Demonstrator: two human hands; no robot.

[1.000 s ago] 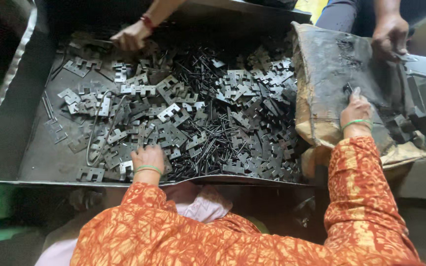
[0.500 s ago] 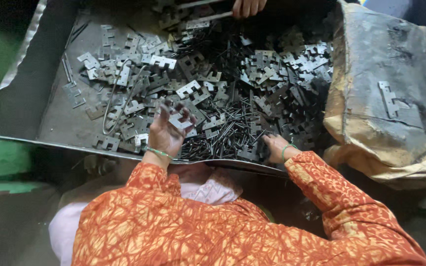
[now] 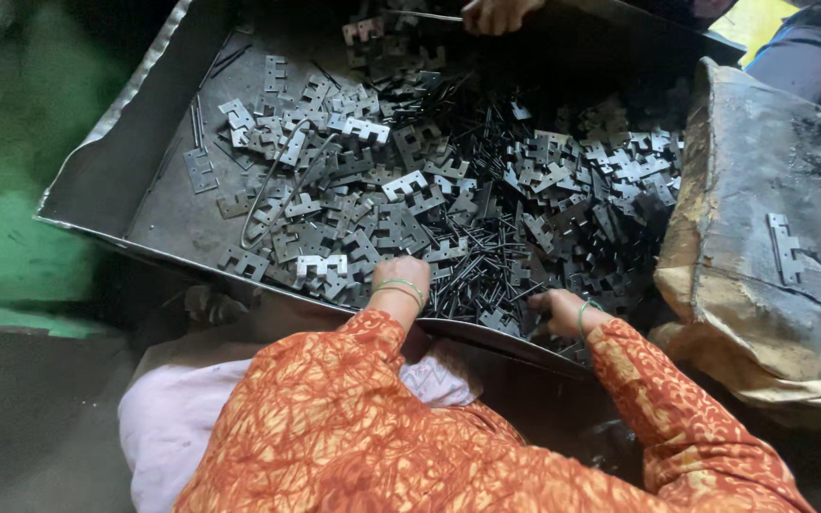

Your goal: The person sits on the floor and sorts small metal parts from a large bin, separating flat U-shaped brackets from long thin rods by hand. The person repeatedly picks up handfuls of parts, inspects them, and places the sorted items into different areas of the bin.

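Observed from the head view: a large metal tray occupies the centre and upper part of the scene, loaded with a heap of notched metal plates mixed with thin dark pins.

Left hand: positioned at 6 o'clock of the heap, at the tray's near edge. It rests knuckles-up on the plates, fingers curled down into them. Whether the fingers are closed on a piece cannot be told, since the fingertips are buried. A green bangle sits on the wrist.

Right hand: positioned at about 5 o'clock of the heap, also at the near edge, to the right of the left hand and apart from it. It lies among the pins and plates with fingers bent; its grip cannot be told either. Both forearms are in orange patterned sleeves.

At 3 o'clock, just beside the tray, stands a worn, dirty sack with a single plate lying on its upper face.

At 12 o'clock, another person's hand touches the far end of the heap. At 1 o'clock, a dark sleeve of a person shows beyond the sack.
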